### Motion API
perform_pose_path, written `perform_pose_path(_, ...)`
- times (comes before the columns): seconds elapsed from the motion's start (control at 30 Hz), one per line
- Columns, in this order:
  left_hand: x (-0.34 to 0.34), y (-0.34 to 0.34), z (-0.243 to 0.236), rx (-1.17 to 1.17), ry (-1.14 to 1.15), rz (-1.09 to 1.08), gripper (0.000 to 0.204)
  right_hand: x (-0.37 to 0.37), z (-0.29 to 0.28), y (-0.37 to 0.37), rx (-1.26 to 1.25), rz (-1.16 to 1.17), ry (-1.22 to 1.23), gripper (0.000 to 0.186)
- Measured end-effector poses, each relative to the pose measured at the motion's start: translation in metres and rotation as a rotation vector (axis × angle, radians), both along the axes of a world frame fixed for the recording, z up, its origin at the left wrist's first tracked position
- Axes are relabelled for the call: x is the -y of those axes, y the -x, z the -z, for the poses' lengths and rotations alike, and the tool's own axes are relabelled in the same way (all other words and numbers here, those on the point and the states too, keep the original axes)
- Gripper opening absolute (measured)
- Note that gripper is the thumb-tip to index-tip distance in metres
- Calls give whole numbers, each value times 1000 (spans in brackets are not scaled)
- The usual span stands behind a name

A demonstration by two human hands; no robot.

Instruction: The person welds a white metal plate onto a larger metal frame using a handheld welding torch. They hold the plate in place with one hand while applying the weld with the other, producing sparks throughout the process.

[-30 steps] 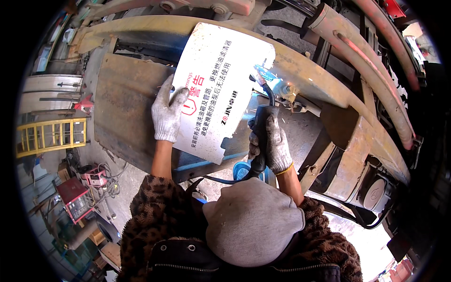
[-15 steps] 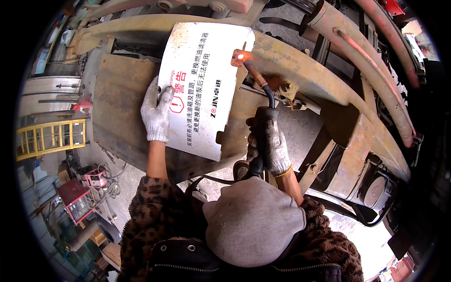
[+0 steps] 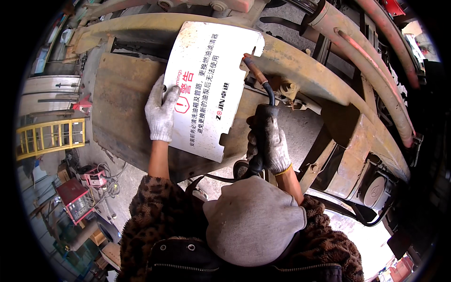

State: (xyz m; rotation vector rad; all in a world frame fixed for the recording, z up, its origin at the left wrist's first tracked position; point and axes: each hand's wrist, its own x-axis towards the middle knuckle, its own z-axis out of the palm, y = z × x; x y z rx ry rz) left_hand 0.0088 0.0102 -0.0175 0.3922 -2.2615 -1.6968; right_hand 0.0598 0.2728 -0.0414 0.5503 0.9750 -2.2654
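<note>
My left hand (image 3: 159, 115), in a whitish knit glove, grips the left edge of a white printed cardboard sheet (image 3: 193, 41), thumb lying on its face. The sheet has notches cut along its right side. My gloved right hand (image 3: 277, 148) is wrapped round the black handle of a welding torch (image 3: 256, 70). Its copper nozzle points up and left, the tip beside the sheet's upper right notch. No glow shows at the tip. Behind the sheet lies a rusty steel plate (image 3: 124, 94), and beyond it runs a curved yellowish-brown beam (image 3: 305, 70).
Reddish pipes (image 3: 371, 75) cross the upper right. A dark cable (image 3: 218, 179) runs below the torch handle. At left are a yellow ladder-like frame (image 3: 51, 137), a red machine (image 3: 74, 195) and coiled cables (image 3: 110, 188). A round-faced metal part (image 3: 376, 191) sits lower right.
The bright orange glow at the torch tip has gone out. My left hand and the cardboard sheet have shifted slightly right. The torch and my right hand have hardly moved.
</note>
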Motion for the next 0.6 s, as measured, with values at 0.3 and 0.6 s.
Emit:
perform_pose_path(0.3, 3, 0, 2, 6, 30, -63, 52, 0, -1, 1, 5, 3, -7, 47)
perform_pose_path(0.6, -9, -1, 5, 5, -18, 30, 53, 1, 0, 3, -12, -9, -36, 47)
